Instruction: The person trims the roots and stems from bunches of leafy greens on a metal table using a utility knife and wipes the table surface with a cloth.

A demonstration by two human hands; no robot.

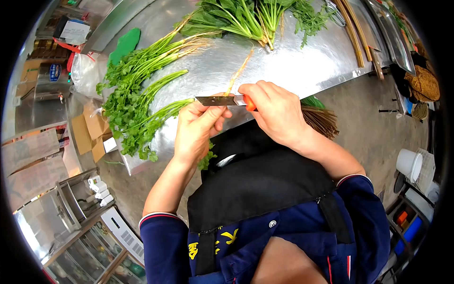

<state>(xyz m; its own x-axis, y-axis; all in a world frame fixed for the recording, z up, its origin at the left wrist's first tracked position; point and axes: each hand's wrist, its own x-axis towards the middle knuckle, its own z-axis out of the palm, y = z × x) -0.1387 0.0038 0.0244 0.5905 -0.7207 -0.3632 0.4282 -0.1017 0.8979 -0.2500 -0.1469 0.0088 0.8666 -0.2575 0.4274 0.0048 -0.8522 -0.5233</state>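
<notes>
My right hand is closed around the orange handle of a knife, whose blade points left across my left fingers. My left hand is closed on a bunch of leafy herbs, with stems coming out on its left side. A pale root sticks up behind the blade. To the left on the metal table lies a pile of green herbs with roots toward the back. The part of the bunch inside my left palm is hidden.
Leafy greens lie at the table's back, with loose leaves beside them. A green cloth-like item is at back left. Wooden sticks lie at right. Below the edge are brown bristles and a cardboard box.
</notes>
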